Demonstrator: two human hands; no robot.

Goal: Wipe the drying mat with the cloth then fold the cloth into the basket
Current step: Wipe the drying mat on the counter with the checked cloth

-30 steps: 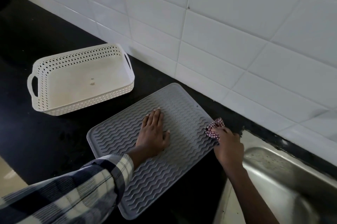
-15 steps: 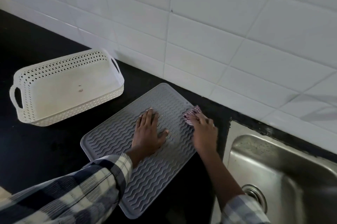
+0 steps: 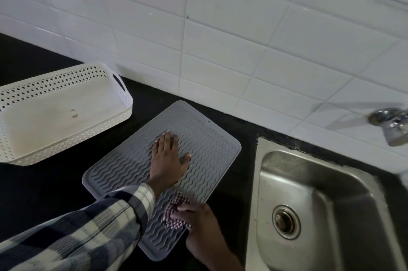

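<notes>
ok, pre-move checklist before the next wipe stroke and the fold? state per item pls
1. Left hand flat on the grey wavy-ribbed silicone drying mat, pinning it: ok.
2. Right hand gripping the bunched red-and-white checked cloth: ok.
3. Cloth in contact with the mat, at its near right edge: ok.
4. Whole mat wiped: cannot tell; no visible dirt or wet marks to judge by.
5. White perforated plastic basket clear to take the cloth: ok, only a small mark on its floor.
6. Cloth folded: not ok, it is crumpled in the fist.
</notes>
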